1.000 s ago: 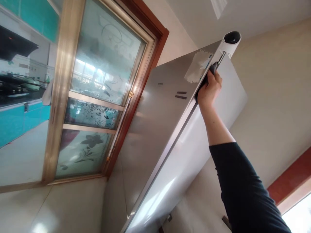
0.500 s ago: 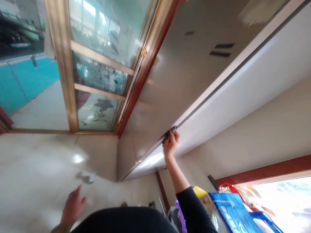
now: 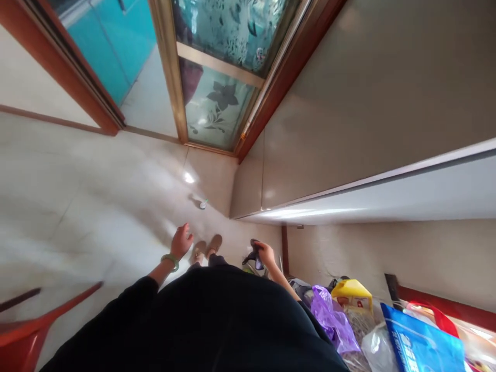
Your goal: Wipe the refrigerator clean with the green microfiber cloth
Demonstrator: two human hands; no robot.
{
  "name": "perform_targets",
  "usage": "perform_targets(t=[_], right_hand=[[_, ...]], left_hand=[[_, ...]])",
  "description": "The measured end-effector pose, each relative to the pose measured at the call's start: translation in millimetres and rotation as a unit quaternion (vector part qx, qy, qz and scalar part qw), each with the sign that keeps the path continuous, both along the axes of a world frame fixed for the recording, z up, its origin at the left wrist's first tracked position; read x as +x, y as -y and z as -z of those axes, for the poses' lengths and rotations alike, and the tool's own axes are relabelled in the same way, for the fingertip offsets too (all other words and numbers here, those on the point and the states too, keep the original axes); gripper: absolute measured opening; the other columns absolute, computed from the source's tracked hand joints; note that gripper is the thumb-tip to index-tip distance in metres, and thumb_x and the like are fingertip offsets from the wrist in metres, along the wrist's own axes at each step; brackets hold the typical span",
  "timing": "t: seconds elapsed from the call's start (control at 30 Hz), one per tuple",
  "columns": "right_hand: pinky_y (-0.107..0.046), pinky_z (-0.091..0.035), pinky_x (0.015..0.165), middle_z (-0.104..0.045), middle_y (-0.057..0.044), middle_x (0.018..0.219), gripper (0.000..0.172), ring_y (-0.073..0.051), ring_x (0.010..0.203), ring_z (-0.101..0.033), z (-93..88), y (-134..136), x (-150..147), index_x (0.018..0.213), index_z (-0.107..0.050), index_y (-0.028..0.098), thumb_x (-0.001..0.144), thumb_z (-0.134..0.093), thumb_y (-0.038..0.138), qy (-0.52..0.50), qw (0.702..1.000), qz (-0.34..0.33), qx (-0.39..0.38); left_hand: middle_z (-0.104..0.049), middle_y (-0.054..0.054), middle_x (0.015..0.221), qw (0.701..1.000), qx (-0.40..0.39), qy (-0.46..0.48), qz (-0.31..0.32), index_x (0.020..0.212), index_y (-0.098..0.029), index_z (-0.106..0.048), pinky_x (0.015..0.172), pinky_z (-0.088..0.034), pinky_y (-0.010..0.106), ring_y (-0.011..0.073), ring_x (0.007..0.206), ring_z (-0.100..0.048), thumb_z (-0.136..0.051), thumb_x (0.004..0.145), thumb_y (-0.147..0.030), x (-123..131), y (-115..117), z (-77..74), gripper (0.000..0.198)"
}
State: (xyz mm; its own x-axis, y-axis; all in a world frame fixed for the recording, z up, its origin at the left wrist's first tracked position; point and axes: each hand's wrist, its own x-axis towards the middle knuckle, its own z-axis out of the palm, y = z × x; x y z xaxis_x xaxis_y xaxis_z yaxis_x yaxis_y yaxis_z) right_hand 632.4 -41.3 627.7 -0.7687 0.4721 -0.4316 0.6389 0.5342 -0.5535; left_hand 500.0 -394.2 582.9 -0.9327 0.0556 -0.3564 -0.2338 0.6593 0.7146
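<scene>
My right hand is closed around a crumpled dark cloth, low beside my body. Past it, to the upper right, stands a tall grey unit with a pale side; whether it is a cabinet or a refrigerator I cannot tell. The cloth is apart from the unit's edge. On the left, my left hand hangs over the floor with a green bangle at the wrist. Its fingers are loosely apart and nothing is in them.
A small white object lies on the pale floor ahead of my feet. A glass-panelled door stands beyond. Purple, yellow and blue bags crowd the lower right. A red chair is at lower left.
My right hand has come down from the grey unit's edge to beside my body, still holding the cloth. The view has tilted down, showing my feet. My left hand stays empty.
</scene>
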Motion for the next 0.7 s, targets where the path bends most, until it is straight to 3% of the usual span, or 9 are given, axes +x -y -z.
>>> perform_targets(t=[0.1, 0.23, 0.3, 0.4, 0.5, 0.57, 0.63, 0.7], right_hand=[[-0.044, -0.063, 0.102, -0.078, -0.007, 0.115, 0.027, -0.023, 0.11, -0.075, 0.0, -1, -20, 0.112, -0.076, 0.016, 0.1, -0.074, 0.04, 0.032, 0.995, 0.028, -0.087], [-0.05, -0.05, 0.124, -0.081, -0.009, 0.128, 0.031, -0.03, 0.13, -0.071, -5.3, 8, -67, 0.115, -0.082, 0.019, 0.089, -0.07, 0.031, 0.001, 0.979, 0.028, -0.203], [-0.048, -0.046, 0.128, -0.08, -0.006, 0.133, 0.037, -0.029, 0.135, -0.068, -15.4, 18, -93, 0.118, -0.083, 0.022, 0.086, -0.07, 0.033, -0.031, 0.965, 0.015, -0.26], [-0.046, -0.05, 0.124, -0.08, -0.002, 0.133, 0.04, -0.027, 0.131, -0.07, -42.9, 36, -128, 0.119, -0.083, 0.026, 0.085, -0.072, 0.044, -0.08, 0.942, -0.011, -0.326], [-0.044, -0.063, 0.104, -0.082, -0.004, 0.122, 0.051, -0.024, 0.108, -0.076, -71.9, 54, -159, 0.122, -0.084, 0.025, 0.085, -0.072, 0.058, -0.118, 0.925, -0.034, -0.36], [-0.039, -0.065, 0.09, -0.083, -0.005, 0.114, 0.057, -0.02, 0.093, -0.075, -85.3, 63, -180, 0.124, -0.084, 0.024, 0.085, -0.071, 0.063, -0.14, 0.918, -0.041, -0.369], [-0.035, -0.063, 0.086, -0.083, -0.004, 0.11, 0.055, -0.017, 0.088, -0.072, -93.8, 69, -201, 0.123, -0.084, 0.025, 0.085, -0.072, 0.063, -0.162, 0.909, -0.038, -0.383], [-0.034, -0.061, 0.092, -0.083, -0.002, 0.11, 0.05, -0.017, 0.091, -0.072, -98.8, 74, -225, 0.12, -0.086, 0.027, 0.085, -0.075, 0.061, -0.19, 0.9, -0.017, -0.392]], left_hand=[[-0.071, 0.014, 0.115, 0.999, 0.041, 0.035, -0.002, 0.125, -0.015, -0.067, 0.109, -0.059, 0.048, 0.0284, 0.107, -0.073, -0.063, 0.085, -0.018, -5, -22, -8.7, 0.04], [-0.074, 0.016, 0.122, 0.989, 0.122, 0.084, 0.012, 0.128, -0.014, -0.07, 0.112, -0.059, 0.043, 0.0248, 0.111, -0.074, -0.07, 0.087, -0.025, -14, -66, -16.2, 0.042], [-0.076, 0.015, 0.122, 0.979, 0.175, 0.104, 0.024, 0.132, -0.013, -0.07, 0.109, -0.062, 0.04, 0.023, 0.107, -0.075, -0.077, 0.085, -0.031, -19, -88, -23.1, 0.051], [-0.078, 0.014, 0.122, 0.959, 0.254, 0.114, 0.046, 0.139, -0.015, -0.067, 0.1, -0.066, 0.039, 0.0244, 0.105, -0.077, -0.087, 0.077, -0.046, -34, -113, -43.6, 0.072], [-0.079, 0.015, 0.119, 0.946, 0.303, 0.103, 0.056, 0.137, -0.015, -0.067, 0.094, -0.068, 0.044, 0.0306, 0.105, -0.079, -0.086, 0.068, -0.066, -61, -117, -64.7, 0.088], [-0.079, 0.017, 0.12, 0.942, 0.318, 0.09, 0.058, 0.131, -0.013, -0.068, 0.095, -0.068, 0.048, 0.0342, 0.107, -0.079, -0.082, 0.067, -0.074, -88, -110, -71.7, 0.089], [-0.08, 0.019, 0.12, 0.94, 0.326, 0.076, 0.071, 0.122, -0.013, -0.071, 0.097, -0.067, 0.05, 0.0365, 0.109, -0.079, -0.081, 0.065, -0.077, -121, -103, -72.5, 0.087], [-0.081, 0.018, 0.115, 0.94, 0.324, 0.069, 0.089, 0.111, -0.015, -0.075, 0.098, -0.067, 0.05, 0.0369, 0.106, -0.08, -0.083, 0.06, -0.081, -159, -98, -69.2, 0.084]])
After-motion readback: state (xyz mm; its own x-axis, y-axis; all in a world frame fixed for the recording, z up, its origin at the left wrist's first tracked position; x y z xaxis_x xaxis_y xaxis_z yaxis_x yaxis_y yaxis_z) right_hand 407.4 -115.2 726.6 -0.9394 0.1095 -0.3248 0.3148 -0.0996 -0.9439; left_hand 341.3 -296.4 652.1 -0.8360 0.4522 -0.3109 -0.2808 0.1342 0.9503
